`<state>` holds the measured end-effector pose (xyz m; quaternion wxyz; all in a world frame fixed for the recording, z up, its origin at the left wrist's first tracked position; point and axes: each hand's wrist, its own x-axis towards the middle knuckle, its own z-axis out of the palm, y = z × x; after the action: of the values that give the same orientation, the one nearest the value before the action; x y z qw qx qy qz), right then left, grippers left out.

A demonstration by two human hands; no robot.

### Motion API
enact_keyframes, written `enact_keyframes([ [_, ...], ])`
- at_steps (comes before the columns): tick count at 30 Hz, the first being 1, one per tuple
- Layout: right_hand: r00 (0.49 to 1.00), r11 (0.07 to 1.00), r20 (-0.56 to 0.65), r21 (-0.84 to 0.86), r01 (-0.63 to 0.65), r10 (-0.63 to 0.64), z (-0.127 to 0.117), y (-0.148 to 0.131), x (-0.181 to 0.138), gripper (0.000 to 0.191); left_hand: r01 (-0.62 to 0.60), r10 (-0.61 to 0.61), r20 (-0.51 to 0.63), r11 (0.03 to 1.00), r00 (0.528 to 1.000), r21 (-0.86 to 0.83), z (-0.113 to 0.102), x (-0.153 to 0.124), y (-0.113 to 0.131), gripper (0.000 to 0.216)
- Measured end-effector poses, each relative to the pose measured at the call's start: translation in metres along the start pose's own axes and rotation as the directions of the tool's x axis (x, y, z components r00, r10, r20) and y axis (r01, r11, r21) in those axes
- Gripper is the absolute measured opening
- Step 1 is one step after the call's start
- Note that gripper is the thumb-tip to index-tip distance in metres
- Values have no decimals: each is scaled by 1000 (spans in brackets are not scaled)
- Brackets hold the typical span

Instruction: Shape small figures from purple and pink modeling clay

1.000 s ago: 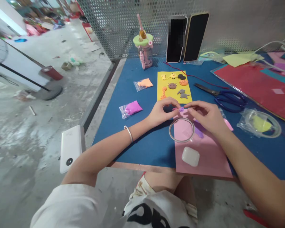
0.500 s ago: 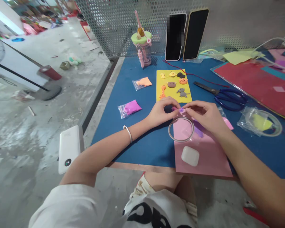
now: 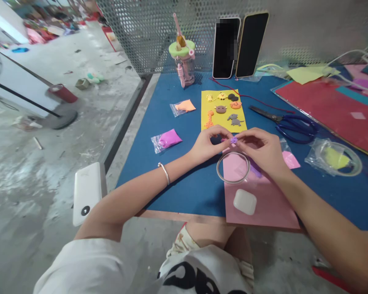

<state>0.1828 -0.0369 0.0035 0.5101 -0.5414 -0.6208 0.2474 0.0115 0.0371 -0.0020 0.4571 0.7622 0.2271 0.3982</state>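
Note:
My left hand [image 3: 207, 145] and my right hand [image 3: 260, 148] meet over the blue table mat [image 3: 178, 179], fingertips pinched together on a small purple clay piece [image 3: 233, 140]. It hangs just above the top edge of a pink sheet [image 3: 263, 204]. A clear ring [image 3: 233, 167] and a white earbud case [image 3: 245, 201] lie on that sheet, right below my hands. Behind my hands lies a yellow card [image 3: 223, 122] with several small clay animals on it. A silver bangle [image 3: 164, 173] circles my left wrist.
Bags of magenta clay [image 3: 167, 140] and orange clay [image 3: 183, 107] lie left of the card. Blue scissors [image 3: 291, 123] and a bag of yellow clay [image 3: 334, 157] lie to the right. Two phones [image 3: 239, 45] and a pink cup [image 3: 183, 61] stand at the back. A white power bank [image 3: 87, 192] rests at the left.
Both hands stay pinched on the purple piece; my right fingers have shifted slightly left around it. The view has drifted a little.

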Motion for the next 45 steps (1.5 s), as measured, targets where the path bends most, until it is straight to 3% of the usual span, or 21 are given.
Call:
enact_keyframes([
  [31,983,953,132,258,-159,129,-2,9,4,23,14,-14,-9,999,1000,-34,1,-2,3,25],
  [39,995,991,88,120,-59,48,-5,10,5,22,20,-19,16,999,1000,-30,1,-2,1,29],
  [45,990,985,120,144,-92,74,-4,9,5,23,43,-43,37,999,998,-26,1,-3,0,30],
])
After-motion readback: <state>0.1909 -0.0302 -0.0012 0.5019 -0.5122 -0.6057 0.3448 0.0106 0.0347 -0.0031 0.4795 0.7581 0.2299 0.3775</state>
